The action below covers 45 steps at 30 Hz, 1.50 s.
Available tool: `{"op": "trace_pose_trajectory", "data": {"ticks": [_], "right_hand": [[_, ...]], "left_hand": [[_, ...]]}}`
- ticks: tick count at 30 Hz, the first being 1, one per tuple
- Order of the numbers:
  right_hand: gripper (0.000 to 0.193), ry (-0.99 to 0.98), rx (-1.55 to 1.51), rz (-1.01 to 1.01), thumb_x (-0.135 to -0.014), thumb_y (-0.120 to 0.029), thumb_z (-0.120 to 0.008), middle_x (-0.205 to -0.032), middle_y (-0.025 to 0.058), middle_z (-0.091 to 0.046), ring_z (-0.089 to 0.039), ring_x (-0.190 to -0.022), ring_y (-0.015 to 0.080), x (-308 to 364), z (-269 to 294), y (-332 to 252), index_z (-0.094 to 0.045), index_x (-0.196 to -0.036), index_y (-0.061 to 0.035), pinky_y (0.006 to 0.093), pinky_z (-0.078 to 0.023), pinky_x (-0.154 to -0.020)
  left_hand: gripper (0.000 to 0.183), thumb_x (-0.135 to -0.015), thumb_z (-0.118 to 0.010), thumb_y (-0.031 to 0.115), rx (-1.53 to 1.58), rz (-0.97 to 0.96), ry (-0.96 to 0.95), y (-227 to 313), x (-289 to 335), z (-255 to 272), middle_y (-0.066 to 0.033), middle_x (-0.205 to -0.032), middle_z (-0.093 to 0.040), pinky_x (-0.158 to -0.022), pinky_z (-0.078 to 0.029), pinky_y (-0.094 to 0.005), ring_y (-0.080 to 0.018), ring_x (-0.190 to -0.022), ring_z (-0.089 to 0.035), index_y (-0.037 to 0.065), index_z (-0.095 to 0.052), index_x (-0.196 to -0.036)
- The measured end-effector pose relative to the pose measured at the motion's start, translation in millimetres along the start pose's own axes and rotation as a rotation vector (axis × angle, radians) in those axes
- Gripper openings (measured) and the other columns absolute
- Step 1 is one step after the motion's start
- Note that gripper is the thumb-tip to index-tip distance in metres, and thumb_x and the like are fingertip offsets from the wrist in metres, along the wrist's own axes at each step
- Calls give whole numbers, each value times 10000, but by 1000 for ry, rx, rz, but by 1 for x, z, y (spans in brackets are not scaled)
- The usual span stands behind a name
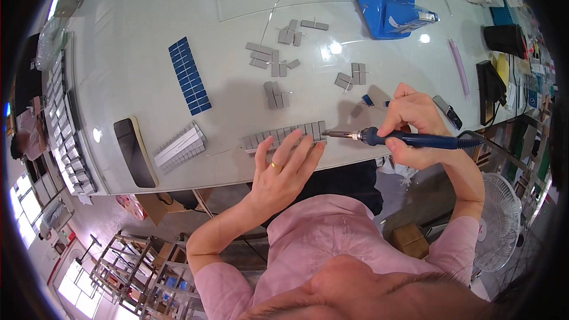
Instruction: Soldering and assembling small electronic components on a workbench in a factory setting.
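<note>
- Strip of grey tiles (287,133), lying on the white table (136,53) under and just beyond my left fingertips.
- My left hand (281,172) is spread, its fingertips resting on the strip.
- My right hand (416,117) pinches the handle of a dark blue soldering iron (409,138), its tip pointing left at the strip's right end.
- I judge this goes best with light, even pressure from my left fingers, well clear of the tip, and a steady, brief touch of the iron.
- Beyond my left hand lie small grey pieces (275,96) with wires; left of it, a grey bundle (181,147).
- My fingers hide part of the strip's near edge. I cannot tell whether the tip touches the strip; any joint there is too small to make out.
- A small blue piece is partly covered by my right hand.
</note>
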State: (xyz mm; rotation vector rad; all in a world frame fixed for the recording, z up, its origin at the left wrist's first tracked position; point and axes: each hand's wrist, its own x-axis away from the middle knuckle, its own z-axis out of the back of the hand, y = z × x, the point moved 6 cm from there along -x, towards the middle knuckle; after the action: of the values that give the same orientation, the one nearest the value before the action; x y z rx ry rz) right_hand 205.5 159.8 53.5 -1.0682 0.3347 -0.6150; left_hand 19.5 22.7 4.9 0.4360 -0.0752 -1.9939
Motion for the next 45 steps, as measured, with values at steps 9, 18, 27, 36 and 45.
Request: {"op": "trace_pose_trajectory", "data": {"ticks": [9, 18, 27, 36, 45], "right_hand": [[129, -3, 7, -13, -656, -101, -641, -521, -35, -468, -405, -465, 158, -7, -2, -5, -579, -769, -108, 298, -342, -695], [140, 7, 17, -106, -660, -109, -630, -529, -8, -542, -406, -498, 175, -6, -1, -1, -584, -791, -93, 303, -364, -715], [132, -19, 40, -197, -679, -87, -617, -556, 26, -608, -402, -574, 180, -8, 1, -4, -586, -807, -78, 323, -351, -696], [117, -17, 20, -234, -680, -74, -613, -575, 27, -603, -413, -594, 174, -7, 2, -3, -591, -795, -70, 325, -352, -682], [115, -24, 39, -230, -683, -68, -617, -615, 25, -603, -435, -642, 171, -5, 5, -3, -600, -796, -56, 325, -366, -623]], "left_hand": [[433, -724, -757, 107, 1, -3, -10, -1, -2, 1, 14, -1209, -579, -1039, -345, -502, -200, -1214, -526, 217, -714, -1140], [421, -726, -759, 104, 32, -10, -12, -2, -2, 0, 10, -1201, -571, -1037, -342, -513, -207, -1215, -520, 207, -711, -1132], [430, -737, -765, 110, 14, -20, -27, -2, -2, 0, 2, -1201, -572, -1034, -353, -532, -221, -1222, -519, 202, -702, -1152], [424, -738, -772, 127, 19, -10, -13, -1, -3, 2, 0, -1200, -582, -1037, -358, -531, -224, -1217, -531, 206, -704, -1149], [426, -730, -779, 151, 7, -12, -18, -1, -1, 0, 8, -1207, -577, -1051, -352, -528, -220, -1235, -518, 219, -713, -1146]]}}
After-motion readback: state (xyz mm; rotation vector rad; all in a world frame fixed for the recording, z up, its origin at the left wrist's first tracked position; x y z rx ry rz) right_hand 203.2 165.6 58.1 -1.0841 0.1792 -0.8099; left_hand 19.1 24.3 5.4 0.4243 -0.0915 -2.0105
